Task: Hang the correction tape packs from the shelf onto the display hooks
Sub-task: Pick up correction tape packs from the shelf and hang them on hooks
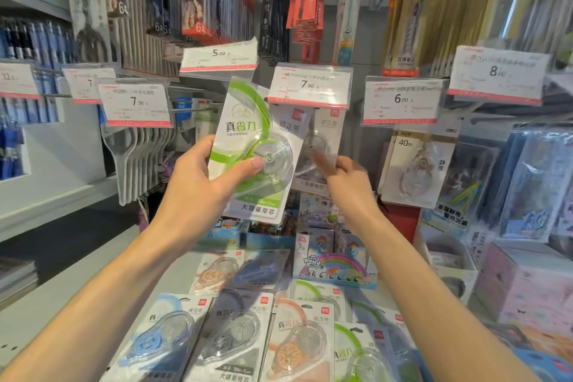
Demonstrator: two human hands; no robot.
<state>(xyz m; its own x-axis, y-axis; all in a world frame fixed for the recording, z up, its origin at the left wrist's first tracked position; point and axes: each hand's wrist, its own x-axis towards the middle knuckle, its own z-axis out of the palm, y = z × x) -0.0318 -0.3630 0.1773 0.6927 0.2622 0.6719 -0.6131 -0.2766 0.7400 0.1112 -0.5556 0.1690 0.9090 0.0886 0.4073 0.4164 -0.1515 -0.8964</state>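
Price tags front the rows, a rainbow pony box sits below — pink boxes rightward.

Both forearms bare, reaching up and forward, converging toward centre. Left hand raised, palm facing right, thumb pressed across the front of a green correction tape pack, fingers hidden behind it: firm pinch. Right hand at similar height just to the right, holding nothing, index finger extended up-left and motion-blurred, remaining fingers curled.
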